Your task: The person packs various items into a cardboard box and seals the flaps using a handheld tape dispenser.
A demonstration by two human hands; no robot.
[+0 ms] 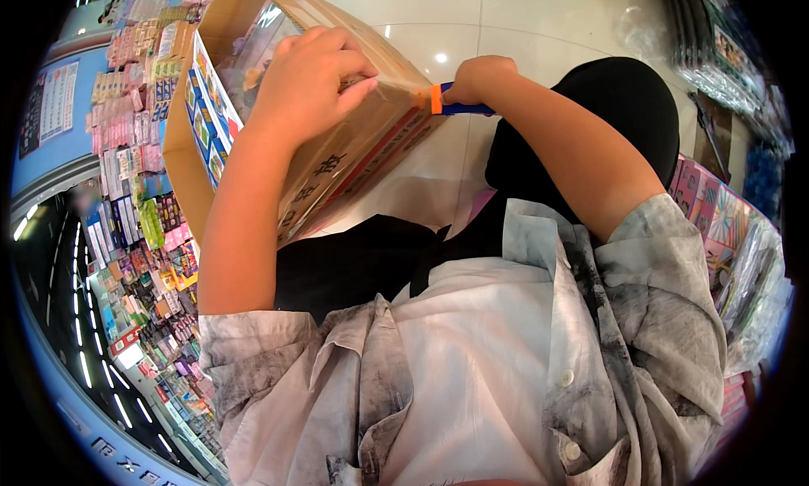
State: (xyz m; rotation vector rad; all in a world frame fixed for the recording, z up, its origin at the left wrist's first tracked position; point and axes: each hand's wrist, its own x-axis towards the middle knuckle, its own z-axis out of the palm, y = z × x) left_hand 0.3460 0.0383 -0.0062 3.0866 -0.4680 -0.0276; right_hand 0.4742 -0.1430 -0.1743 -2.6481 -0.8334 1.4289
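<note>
A large cardboard box (385, 116), tilted on its side edge, stands before me with its flaps apart on the left. Inside it lie boxed goods with blue and white printed fronts (208, 116) and clear plastic wrapping. My left hand (310, 82) rests on the box's upper edge, its fingers bent over the cardboard; whether it grips the edge I cannot tell. My right hand (483, 82) is closed around a blue and orange tool (464, 100), perhaps a box cutter or tape tool, whose orange end touches the far corner of the box.
Shelves packed with small packaged goods (133, 107) rise on the left. Pale floor tiles (436, 18) lie beyond the box. Plastic-wrapped goods (727, 50) stand at the upper right, and pink patterned packages (701, 195) are close by my right side. My bent knee (619, 113) is near my right forearm.
</note>
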